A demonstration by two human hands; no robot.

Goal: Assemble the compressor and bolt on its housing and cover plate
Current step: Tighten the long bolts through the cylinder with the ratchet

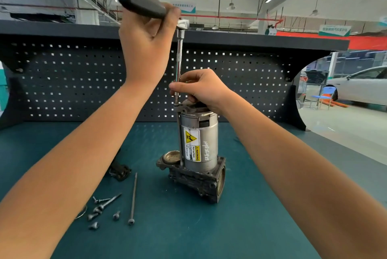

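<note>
Directly under right hand, compressor.

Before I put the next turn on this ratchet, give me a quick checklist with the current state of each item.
1. Left hand grips the ratchet handle: ok.
2. Right hand pinches the extension bar to steady it: ok.
3. Bar's tip seated squarely on the bolt head at the top plate: cannot tell, the fingers partly hide it.
4. Compressor stands upright on the mat: ok.
5. Other long bolt lies loose on the mat, not fitted: not ok.
6. Small screws lie grouped at the front left: ok.
</note>
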